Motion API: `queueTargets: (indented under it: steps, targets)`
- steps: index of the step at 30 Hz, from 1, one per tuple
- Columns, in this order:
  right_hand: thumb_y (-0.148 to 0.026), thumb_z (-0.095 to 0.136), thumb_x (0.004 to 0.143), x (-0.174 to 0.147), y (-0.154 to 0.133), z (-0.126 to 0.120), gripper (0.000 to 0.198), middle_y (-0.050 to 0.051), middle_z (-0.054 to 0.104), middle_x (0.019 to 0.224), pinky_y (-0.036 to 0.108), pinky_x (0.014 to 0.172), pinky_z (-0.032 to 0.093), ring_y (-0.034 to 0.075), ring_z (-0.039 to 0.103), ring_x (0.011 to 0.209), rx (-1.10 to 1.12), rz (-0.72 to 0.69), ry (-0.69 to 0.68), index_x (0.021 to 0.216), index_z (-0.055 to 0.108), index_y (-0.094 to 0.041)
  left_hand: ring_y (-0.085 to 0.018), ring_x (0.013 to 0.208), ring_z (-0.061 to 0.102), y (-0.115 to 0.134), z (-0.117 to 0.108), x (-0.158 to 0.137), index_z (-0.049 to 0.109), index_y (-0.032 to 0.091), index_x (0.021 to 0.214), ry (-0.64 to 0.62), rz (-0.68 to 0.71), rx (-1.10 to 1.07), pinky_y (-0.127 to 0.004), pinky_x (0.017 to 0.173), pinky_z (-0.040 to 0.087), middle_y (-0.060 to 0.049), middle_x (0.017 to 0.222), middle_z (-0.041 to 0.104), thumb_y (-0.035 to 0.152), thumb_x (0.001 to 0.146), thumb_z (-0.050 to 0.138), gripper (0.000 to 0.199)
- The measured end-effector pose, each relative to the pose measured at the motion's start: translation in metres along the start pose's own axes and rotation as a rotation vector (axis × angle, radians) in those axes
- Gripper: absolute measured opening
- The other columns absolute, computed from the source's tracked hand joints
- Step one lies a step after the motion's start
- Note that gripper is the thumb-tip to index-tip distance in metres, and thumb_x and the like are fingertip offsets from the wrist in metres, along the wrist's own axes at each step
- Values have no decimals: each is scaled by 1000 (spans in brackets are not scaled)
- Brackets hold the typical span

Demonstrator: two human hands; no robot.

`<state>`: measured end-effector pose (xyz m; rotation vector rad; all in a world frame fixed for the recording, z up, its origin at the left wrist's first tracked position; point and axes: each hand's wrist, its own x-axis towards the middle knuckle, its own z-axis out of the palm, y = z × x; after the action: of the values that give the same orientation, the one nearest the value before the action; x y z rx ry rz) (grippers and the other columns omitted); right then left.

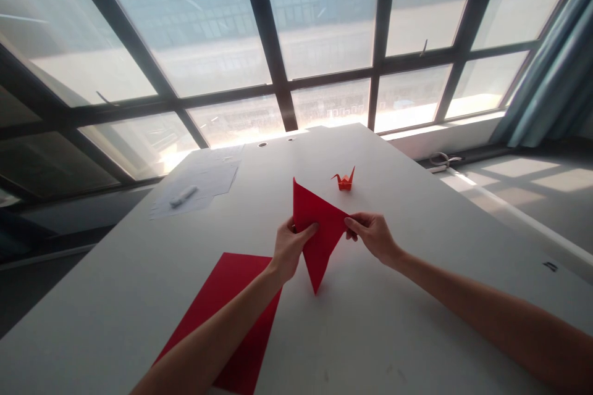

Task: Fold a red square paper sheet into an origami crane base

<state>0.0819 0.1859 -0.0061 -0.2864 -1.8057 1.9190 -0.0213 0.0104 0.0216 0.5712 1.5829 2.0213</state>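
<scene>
A folded piece of red paper (319, 216) is held up above the white table, with pointed corners at its top, right and bottom. My left hand (290, 245) grips its left side, thumb lying across the front and the other fingers mostly hidden behind. At the right corner, my right hand (370, 231) pinches the tip between thumb and fingers. Just beyond the paper stands a small orange-red origami crane (344, 180), upright on the table. Under my left forearm lies a flat red sheet (227, 287), partly covered by the arm.
The white table (398, 315) stretches toward tall windows. White sheets of paper (222, 173) lie at the far left with a white roll-like object (184, 196) on them. A small dark mark (550, 266) shows near the right edge. A blue-grey curtain (546, 74) hangs at right; a coiled cable (440, 160) lies below.
</scene>
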Motion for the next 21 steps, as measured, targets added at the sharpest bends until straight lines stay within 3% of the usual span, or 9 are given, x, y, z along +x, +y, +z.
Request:
queueTargets:
  steps: [5, 21]
  targets:
    - [-41, 73, 78, -1, 4, 1, 27, 3, 67, 57, 25, 48, 41, 13, 56, 50, 12, -64, 16, 79, 74, -14, -27, 89, 68, -2, 2, -2, 68, 14, 105, 22, 53, -5, -38, 74, 58, -12, 105, 71, 31, 71, 82, 40]
    - [-38, 75, 76, -3, -2, 4, 25, 4, 66, 57, 25, 48, 41, 13, 55, 50, 71, -45, 34, 78, 73, -13, -26, 85, 68, 2, 6, -6, 68, 14, 104, 41, 88, 35, -36, 71, 57, -11, 99, 72, 31, 70, 82, 41]
